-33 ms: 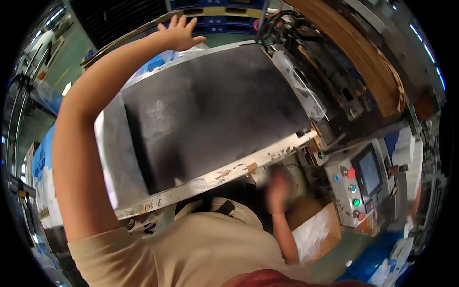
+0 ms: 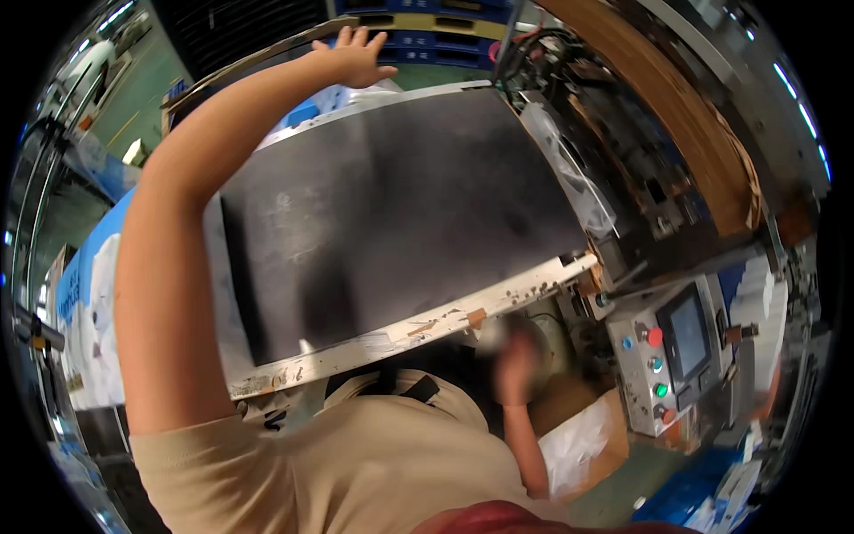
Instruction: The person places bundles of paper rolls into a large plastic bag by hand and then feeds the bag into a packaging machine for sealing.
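My left arm reaches across the left end of a dark, flat conveyor belt [image 2: 409, 205]. Beyond the belt's far edge, my left hand [image 2: 358, 59] is stretched out with its fingers spread and nothing in them. A pale sheet [image 2: 233, 307] shows between my left forearm and the belt's left end. My right hand [image 2: 516, 369] is low, beneath the white, chipped front rail [image 2: 427, 327] and close to my body. It is smeared by blur, so its fingers and anything in them cannot be made out.
A control panel [image 2: 663, 356] with coloured buttons and a screen stands at the right. Below it is an open cardboard box [image 2: 605, 445] with white plastic in it. Machinery and cables [image 2: 547, 53] sit at the far right. Stacked blue pallets [image 2: 427, 40] stand beyond the belt.
The whole view has shifted slightly, so the belt and panel sit a little differently. Less of the pale sheet shows beside my left arm. Both hands keep nearly the same pose.
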Demonstrator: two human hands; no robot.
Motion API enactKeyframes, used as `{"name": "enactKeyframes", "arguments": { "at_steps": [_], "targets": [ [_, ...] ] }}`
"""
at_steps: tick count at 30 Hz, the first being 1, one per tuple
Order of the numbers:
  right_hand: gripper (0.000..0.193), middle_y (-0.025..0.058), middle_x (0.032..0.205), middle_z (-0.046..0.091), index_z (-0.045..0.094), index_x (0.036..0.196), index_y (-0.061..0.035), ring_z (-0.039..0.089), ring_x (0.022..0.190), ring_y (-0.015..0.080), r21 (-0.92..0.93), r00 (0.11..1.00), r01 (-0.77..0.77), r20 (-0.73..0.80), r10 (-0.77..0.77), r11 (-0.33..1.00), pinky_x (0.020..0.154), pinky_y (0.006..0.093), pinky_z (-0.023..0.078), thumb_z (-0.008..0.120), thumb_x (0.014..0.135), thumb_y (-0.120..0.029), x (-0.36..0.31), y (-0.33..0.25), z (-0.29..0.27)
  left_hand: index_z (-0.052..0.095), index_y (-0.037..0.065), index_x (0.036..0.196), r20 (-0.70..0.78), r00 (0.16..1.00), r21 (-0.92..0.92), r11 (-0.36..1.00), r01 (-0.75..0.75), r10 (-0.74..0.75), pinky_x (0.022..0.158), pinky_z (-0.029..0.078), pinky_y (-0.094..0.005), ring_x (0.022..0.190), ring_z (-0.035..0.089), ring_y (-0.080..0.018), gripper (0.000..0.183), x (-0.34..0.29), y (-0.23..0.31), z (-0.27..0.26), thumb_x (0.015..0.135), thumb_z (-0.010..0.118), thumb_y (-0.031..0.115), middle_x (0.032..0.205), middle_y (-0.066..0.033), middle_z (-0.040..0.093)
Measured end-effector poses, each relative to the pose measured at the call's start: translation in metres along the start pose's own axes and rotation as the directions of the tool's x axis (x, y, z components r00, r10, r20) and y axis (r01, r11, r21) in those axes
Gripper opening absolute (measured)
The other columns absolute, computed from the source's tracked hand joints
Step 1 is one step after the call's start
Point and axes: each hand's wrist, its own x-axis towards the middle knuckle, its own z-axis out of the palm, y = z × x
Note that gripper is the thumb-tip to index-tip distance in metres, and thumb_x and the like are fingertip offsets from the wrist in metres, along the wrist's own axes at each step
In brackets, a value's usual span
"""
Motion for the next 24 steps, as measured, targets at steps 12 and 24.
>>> {"name": "enactKeyframes", "arguments": {
  "at_steps": [12,24],
  "targets": [
    [0.028,0.0088,0.091,0.062,0.056,0.120,0.0023,0.058,0.084,0.0165,0.464,0.966,-0.192,-0.063,0.249,0.865,0.079,0.0298,0.048,0.051,0.099,-0.014,0.023,-0.083,-0.080,0.071,0.005,0.107,-0.068,0.987,-0.326,0.931,-0.163,0.149,0.089,0.050,-0.0446,0.108,0.064,-0.0329,0.028,0.072,0.022,0.113,0.083,0.062,0.017,0.114,-0.0160,0.067],
    [0.058,0.0234,0.130,0.053,0.048,0.133,0.0056,0.051,0.120,0.0314,-0.639,0.971,0.225,0.086,-0.223,0.735,0.102,0.0382,0.039,0.061,0.094,-0.035,0.316,-0.067,-0.096,0.072,0.020,0.094,-0.275,0.961,-0.602,0.786,-0.140,-0.040,0.082,0.051,-0.0413,0.099,0.063,-0.0279,0.018,0.056,-0.003,0.147,0.078,0.063,0.017,0.099,-0.0050,0.069]
  ]
}}
